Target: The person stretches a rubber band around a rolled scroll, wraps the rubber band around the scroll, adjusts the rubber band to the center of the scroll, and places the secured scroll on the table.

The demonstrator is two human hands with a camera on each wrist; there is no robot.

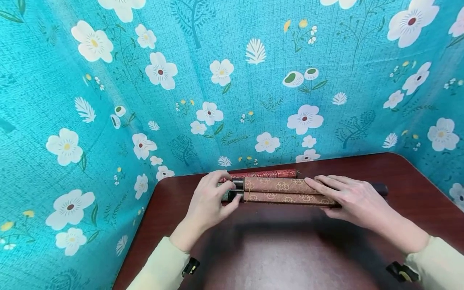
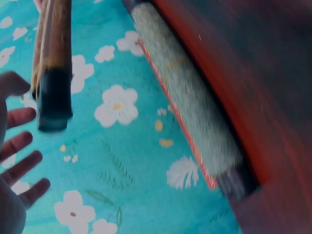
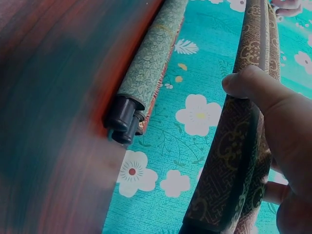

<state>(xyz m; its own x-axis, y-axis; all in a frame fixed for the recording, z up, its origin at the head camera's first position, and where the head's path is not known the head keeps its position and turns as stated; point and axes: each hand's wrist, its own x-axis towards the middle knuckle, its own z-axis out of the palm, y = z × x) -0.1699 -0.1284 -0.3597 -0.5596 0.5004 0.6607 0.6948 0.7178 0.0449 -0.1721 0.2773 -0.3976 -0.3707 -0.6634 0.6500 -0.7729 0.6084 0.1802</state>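
A brown patterned scroll (image 1: pixel 279 186), rolled into two rolls side by side, is held up level above the table. My right hand (image 1: pixel 351 199) grips it near its right end, with the thumb (image 3: pixel 248 80) along one side and fingers round the other. Around the black end knobs (image 2: pixel 54 100) at the left end, my left hand (image 1: pixel 210 201) has its fingers spread, apart from the knobs in the left wrist view. A thin cord (image 1: pixel 247 195) loops the rolls near that end. Beyond the brown scroll lies a green scroll (image 3: pixel 151 58) with dark knobs.
A red patterned scroll (image 1: pixel 268 174) lies behind the green one along the far edge of the dark red-brown table (image 1: pixel 290 257). Blue flowered cloth (image 1: pixel 235 100) hangs right behind that edge and along the left side.
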